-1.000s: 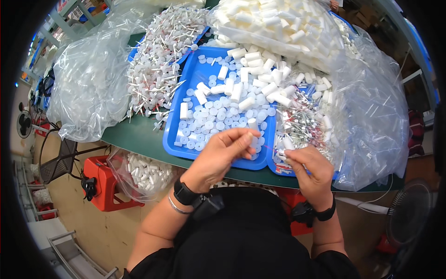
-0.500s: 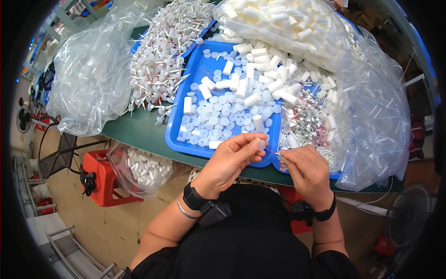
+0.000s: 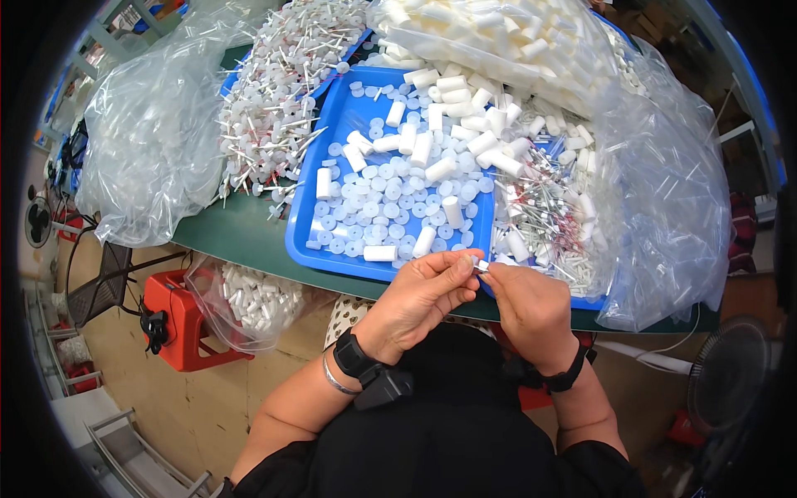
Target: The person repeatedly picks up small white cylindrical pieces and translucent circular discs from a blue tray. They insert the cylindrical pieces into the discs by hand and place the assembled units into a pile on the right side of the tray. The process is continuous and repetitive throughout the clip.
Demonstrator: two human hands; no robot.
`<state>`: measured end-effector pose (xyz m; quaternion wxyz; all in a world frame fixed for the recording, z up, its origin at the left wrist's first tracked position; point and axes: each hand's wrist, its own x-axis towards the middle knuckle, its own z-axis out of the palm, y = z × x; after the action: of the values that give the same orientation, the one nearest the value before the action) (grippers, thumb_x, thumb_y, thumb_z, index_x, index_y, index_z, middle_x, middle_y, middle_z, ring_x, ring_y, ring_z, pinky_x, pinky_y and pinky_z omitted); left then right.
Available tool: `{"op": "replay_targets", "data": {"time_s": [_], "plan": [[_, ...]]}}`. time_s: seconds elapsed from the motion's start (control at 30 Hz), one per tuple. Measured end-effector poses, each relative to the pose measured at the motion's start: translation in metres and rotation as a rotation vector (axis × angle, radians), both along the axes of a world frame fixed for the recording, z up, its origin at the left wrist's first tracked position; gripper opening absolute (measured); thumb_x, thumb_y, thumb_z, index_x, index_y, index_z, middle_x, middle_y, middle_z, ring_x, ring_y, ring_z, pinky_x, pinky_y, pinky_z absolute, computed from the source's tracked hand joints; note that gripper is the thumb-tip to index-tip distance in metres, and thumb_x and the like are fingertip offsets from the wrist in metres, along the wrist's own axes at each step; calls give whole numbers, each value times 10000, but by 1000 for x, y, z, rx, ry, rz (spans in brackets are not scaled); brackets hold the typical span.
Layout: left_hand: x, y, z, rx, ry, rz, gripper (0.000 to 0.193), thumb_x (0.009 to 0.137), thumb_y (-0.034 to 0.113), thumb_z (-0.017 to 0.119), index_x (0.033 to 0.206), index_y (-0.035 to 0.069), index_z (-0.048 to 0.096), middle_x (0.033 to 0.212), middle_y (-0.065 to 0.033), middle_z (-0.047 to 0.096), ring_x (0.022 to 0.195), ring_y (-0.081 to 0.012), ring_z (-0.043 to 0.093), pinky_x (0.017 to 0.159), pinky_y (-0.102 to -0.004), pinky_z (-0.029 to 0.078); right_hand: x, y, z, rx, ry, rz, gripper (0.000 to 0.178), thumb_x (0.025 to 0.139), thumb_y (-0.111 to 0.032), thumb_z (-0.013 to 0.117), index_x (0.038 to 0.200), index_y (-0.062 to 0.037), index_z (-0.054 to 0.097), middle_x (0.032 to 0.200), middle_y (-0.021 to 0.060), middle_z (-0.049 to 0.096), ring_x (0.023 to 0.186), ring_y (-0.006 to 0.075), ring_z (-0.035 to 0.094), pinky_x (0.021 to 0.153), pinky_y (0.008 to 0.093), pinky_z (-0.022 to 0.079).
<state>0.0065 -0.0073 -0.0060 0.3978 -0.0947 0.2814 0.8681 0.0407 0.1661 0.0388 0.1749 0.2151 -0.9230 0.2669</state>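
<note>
At the tray's near edge my two hands meet, fingertips nearly touching. My left hand (image 3: 427, 295) pinches a small translucent disc, mostly covered by the thumb and finger. My right hand (image 3: 531, 311) is closed on a small thin part whose length is hidden by the fingers. A tiny white piece (image 3: 482, 266) shows between the two sets of fingertips; to which part it belongs I cannot tell. Just beyond, a blue tray (image 3: 300, 236) holds many loose translucent discs (image 3: 382, 195) and white foam-like cylinders (image 3: 421, 149).
Right of the tray lie metal pins with red bits (image 3: 544, 207). Stemmed discs (image 3: 270, 108) are heaped at the back left. A bag of white cylinders (image 3: 498, 41) slumps over the back. Clear plastic bags (image 3: 149, 158) flank the green table (image 3: 224, 224); a red stool (image 3: 178, 319) stands below.
My right hand has moved left, bringing its part up to the disc in my left hand. The red strand seen between the hands no longer shows. The view has shifted slightly.
</note>
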Motion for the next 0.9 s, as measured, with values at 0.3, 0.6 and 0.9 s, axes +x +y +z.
{"op": "replay_targets", "data": {"time_s": [0.3, 0.6, 0.9], "plan": [[1, 5, 6, -65, -5, 0, 320, 933, 172, 604, 1185, -21, 563, 885, -31, 635, 800, -94, 607, 738, -230, 517, 0, 4, -11, 68, 118, 29, 274, 714, 31, 636, 988, 34, 626, 776, 117, 639, 617, 226, 623, 533, 317, 495], [-12, -8, 13, -178, 90, 206, 363, 952, 233, 585, 1190, -41, 574, 824, -10, 602, 742, -75, 561, 709, -212, 484, 21, 58, -6, 28, -8, -306, 101, 818, -30, 642, 914, 0, 642, 821, 134, 657, 714, 298, 636, 633, 378, 504], [-8, -1, 11, -152, 75, 139, 328, 956, 271, 575, 1148, 7, 594, 811, -2, 590, 756, -78, 575, 716, -225, 499, 25, 105, -2, 438, -81, -439, 122, 753, -23, 630, 869, -59, 646, 813, 79, 582, 789, 274, 556, 691, 386, 419]]}}
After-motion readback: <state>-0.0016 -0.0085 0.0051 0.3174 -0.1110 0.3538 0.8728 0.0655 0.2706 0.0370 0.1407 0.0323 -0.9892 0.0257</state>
